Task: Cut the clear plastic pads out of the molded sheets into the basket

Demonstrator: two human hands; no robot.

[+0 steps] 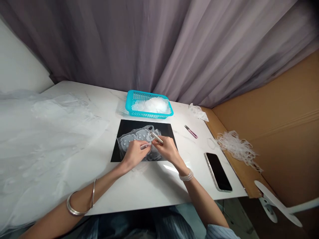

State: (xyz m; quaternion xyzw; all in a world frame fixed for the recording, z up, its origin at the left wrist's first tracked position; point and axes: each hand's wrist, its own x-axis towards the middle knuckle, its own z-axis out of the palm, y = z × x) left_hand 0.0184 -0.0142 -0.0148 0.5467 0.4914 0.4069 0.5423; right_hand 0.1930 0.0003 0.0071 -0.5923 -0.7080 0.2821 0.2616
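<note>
From the head view, a clear moulded plastic sheet (129,141) is seen lying on a black mat (164,128). A slim pale tool (146,145) is grasped by the left hand (136,153), and a second slim pale tool (156,137) by the right hand (168,149), both directly above the sheet.

White table (139,189), clock times from its middle. Blue plastic basket (149,115) at 12, white fluffy pile (156,105) inside. Pink-handled snips (191,131) at 2. Black phone (218,172) lying face up at 4. White stringy scraps (235,149) at 3, on cardboard strip (245,176). See-through white cloth (45,146) at 9. Gray curtain (129,43) behind, at 12.
</note>
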